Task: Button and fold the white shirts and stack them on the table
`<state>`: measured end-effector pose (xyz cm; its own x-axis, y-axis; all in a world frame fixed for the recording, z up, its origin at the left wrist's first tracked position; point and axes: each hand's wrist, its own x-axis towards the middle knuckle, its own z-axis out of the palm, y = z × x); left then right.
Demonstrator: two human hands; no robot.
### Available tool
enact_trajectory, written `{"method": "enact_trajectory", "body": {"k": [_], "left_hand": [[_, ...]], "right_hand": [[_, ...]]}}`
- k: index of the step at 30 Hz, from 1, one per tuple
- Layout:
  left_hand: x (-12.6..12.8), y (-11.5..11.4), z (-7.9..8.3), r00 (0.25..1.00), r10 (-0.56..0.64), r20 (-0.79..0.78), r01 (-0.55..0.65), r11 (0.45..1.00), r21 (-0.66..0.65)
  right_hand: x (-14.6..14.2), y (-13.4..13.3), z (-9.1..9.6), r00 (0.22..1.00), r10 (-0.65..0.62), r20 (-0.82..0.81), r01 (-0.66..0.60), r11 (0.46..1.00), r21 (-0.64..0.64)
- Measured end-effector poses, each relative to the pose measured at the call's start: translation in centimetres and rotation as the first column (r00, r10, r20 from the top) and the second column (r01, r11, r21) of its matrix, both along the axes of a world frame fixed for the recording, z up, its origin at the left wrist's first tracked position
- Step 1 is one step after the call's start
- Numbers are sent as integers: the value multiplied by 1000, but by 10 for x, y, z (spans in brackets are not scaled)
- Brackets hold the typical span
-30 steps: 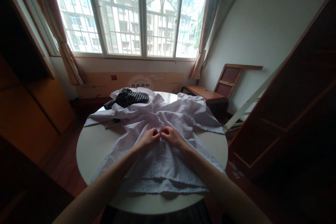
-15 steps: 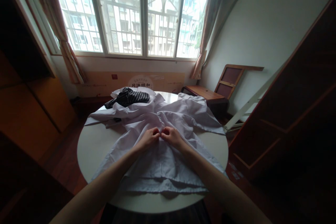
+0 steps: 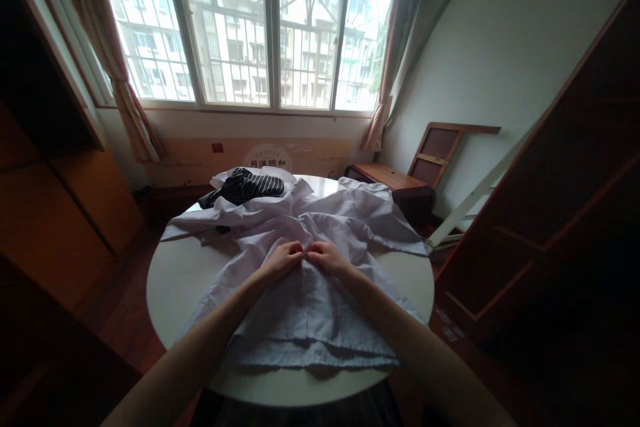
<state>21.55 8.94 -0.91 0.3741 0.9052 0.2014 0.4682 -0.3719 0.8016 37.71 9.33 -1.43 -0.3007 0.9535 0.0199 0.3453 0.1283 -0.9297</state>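
Observation:
A white long-sleeved garment, which looks like a shirt or coat (image 3: 305, 320), lies spread over a round white table (image 3: 167, 293), its hem toward me and its sleeves out to both sides. Near its middle, my left hand (image 3: 286, 258) is closed with fingers pinched on the cloth. Right beside it, my right hand (image 3: 324, 256) pinches the cloth too, the fingertips of both hands almost meeting. Whatever small part sits between the fingers is hidden. A black cloth with white stripes (image 3: 257, 185) lies bunched at the far left of the table, on the white fabric.
Beyond the table, a long printed cardboard box (image 3: 200, 160) leans under the barred window. A low wooden bench (image 3: 385, 175) stands at the back right, and a dark wooden panel (image 3: 530, 213) slants along the right. Orange-brown cabinets (image 3: 55, 227) stand at the left.
Both hands stay at nearly the same spot on the garment, with only a slight shift of the fingers. The garment and striped cloth lie as before.

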Motion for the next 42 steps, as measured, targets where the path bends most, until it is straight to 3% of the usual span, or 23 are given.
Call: {"method": "enact_trajectory", "body": {"k": [6,11,19,24,31,35,37,38,40,42], "left_hand": [[2,3,-3,999,53,14,-53,998,30],[3,1,-1,985,11,173,16,988,-156],[5,-4,5,908,11,420,134,939,-315],[4,-7,11,915,40,401,97,944,-316],[-2,-2,2,989,-24,147,40,993,-109],[-4,3,-3,991,83,100,-78,995,-54],[-7,6,-2,974,191,122,-191,982,-14],[-10,8,0,953,263,149,-266,964,2],[-20,12,5,864,446,235,-467,884,38],[-35,18,9,696,633,339,-688,723,63]], "right_hand": [[-1,1,-1,1000,-4,18,3,1000,29],[-1,2,-2,999,14,-37,-14,1000,-9],[1,1,2,978,69,-199,-90,991,-102],[5,-3,10,953,100,-285,-151,975,-163],[8,-7,6,948,187,-257,-232,961,-154],[11,-11,10,926,309,-217,-347,923,-164],[13,-9,13,952,251,-174,-275,953,-126],[13,-7,14,975,169,-145,-181,980,-78],[15,-3,14,996,-63,-69,69,994,88],[16,0,12,965,-262,31,242,924,296]]}}
